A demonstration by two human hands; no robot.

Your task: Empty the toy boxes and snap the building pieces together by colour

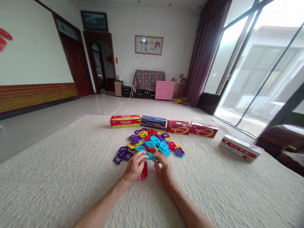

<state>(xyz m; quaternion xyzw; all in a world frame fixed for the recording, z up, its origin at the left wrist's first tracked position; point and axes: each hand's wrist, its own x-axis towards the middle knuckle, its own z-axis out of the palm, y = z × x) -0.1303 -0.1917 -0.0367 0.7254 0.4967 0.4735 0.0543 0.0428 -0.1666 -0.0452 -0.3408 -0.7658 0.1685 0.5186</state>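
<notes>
A heap of flat interlocking plastic pieces (152, 142) in blue, purple, red and yellow lies on a cream quilted cloth (71, 177). My left hand (134, 166) and my right hand (163, 169) meet at the heap's near edge. Both have their fingers curled round a blue piece (149, 155) held between them. A red piece (143, 172) stands on edge under my left hand, touching it. A small group of purple pieces (123, 154) lies just left of my left hand.
Beyond the heap stands a row of boxes: a red and yellow box (125, 121), a blue box (153, 122), two red boxes (178, 126) (203, 129). A white and red box (241, 147) lies to the right. The cloth's left edge drops to a tiled floor (35, 126).
</notes>
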